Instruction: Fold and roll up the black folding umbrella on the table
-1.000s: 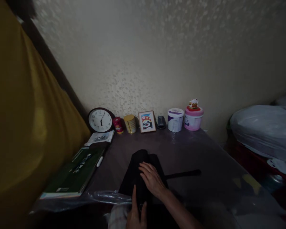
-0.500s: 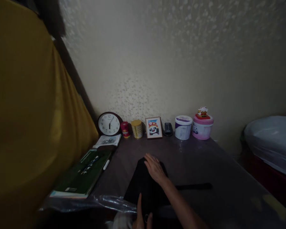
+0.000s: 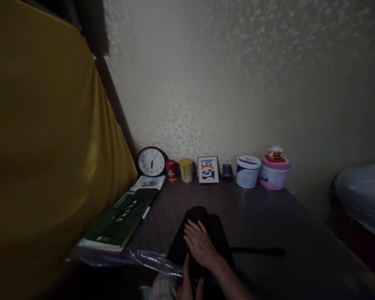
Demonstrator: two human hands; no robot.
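A black folded cloth [image 3: 212, 227] lies on the dark table [image 3: 268, 216] near its front edge. My right hand [image 3: 200, 243] rests flat on the cloth, fingers stretched out and pointing away from me. My left hand [image 3: 189, 283] shows only partly at the bottom edge; a finger and thumb press on the near end of the cloth. A narrow black strap [image 3: 258, 251] runs out to the right from the cloth.
Along the wall stand a round clock [image 3: 151, 161], a red tin [image 3: 171, 170], a gold tin [image 3: 186, 170], a panda picture [image 3: 208, 169], a white tub [image 3: 247, 171] and a pink tub [image 3: 274, 173]. A green book [image 3: 118, 221] and clear plastic [image 3: 143, 258] lie left. A yellow curtain [image 3: 43, 158] hangs left.
My right hand slid forward to the far end of the cloth, then drew back toward me along it. The view shifted left and upward.
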